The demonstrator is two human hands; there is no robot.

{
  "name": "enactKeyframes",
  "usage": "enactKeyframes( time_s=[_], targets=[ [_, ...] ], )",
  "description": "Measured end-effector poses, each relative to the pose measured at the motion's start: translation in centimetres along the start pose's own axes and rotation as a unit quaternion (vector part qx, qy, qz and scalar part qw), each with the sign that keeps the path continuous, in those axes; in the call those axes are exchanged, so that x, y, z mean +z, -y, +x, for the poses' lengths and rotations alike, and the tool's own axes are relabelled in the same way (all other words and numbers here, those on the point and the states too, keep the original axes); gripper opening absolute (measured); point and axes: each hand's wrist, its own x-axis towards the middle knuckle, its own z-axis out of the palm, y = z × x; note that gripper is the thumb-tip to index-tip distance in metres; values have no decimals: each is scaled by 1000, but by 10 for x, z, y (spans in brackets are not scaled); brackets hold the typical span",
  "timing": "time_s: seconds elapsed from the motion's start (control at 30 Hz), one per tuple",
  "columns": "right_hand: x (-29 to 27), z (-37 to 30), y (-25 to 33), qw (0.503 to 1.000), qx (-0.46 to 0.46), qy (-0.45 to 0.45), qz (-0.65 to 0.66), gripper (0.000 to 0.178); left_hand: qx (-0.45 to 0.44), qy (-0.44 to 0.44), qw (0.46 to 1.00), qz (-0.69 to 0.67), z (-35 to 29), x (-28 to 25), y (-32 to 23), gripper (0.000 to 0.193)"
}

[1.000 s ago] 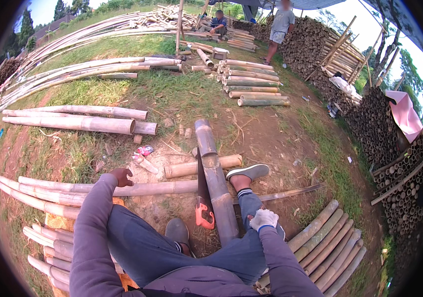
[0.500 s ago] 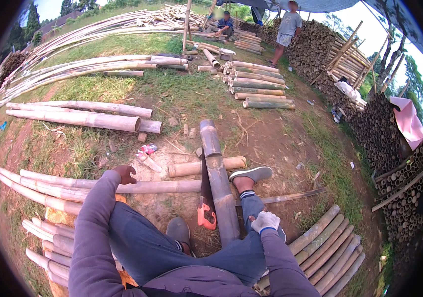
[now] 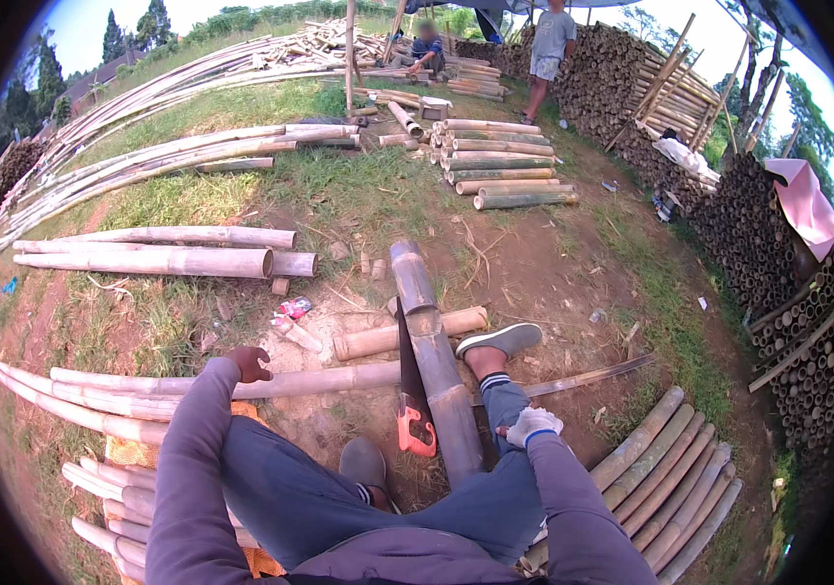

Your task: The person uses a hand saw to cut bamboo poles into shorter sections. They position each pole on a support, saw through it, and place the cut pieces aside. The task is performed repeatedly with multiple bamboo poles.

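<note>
My left hand (image 3: 249, 364) is bare and hovers over a long pale bamboo pole (image 3: 339, 380), its fingers curved apart with nothing between them. My right hand (image 3: 533, 426), in a white glove, rests at my right knee with its fingers bent; what they may hold is hidden. Between my legs a thick grey-brown bamboo pole (image 3: 454, 414) points away from me, with a notch in its upper side. It lies across a shorter bamboo piece (image 3: 368, 342). Along its left side leans a handsaw (image 3: 417, 432), orange handle toward me, touched by neither hand.
Cut bamboo lengths (image 3: 666, 478) lie at my right, and more poles (image 3: 110, 419) at my left. Beyond are thick poles (image 3: 173, 260) and a bamboo stack (image 3: 500, 156). A person (image 3: 552, 54) stands far off; another person (image 3: 426, 54) sits. Piled bamboo (image 3: 768, 234) lines the right.
The view has shifted slightly. My left hand has moved a little nearer me, still empty. My right hand stays at the knee, and the saw and bamboo lie as before.
</note>
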Motion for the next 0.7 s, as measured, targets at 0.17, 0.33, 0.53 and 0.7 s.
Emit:
enactKeyframes(
  time_s=[0.17,0.33,0.53,0.7],
  targets=[
    [4,-20,2,997,-30,-66,-10,85,-18,7,999,44,0,2,5,74],
    [18,-12,-1,994,-33,-108,1,70,7,9,1000,17,0,-1,-5,74],
    [24,-9,-2,992,-38,-121,-1,67,19,-2,1000,20,-3,-3,-4,74],
    [27,-5,-1,992,-40,-123,-2,67,15,-5,1000,5,-5,-3,0,75]
  ],
)
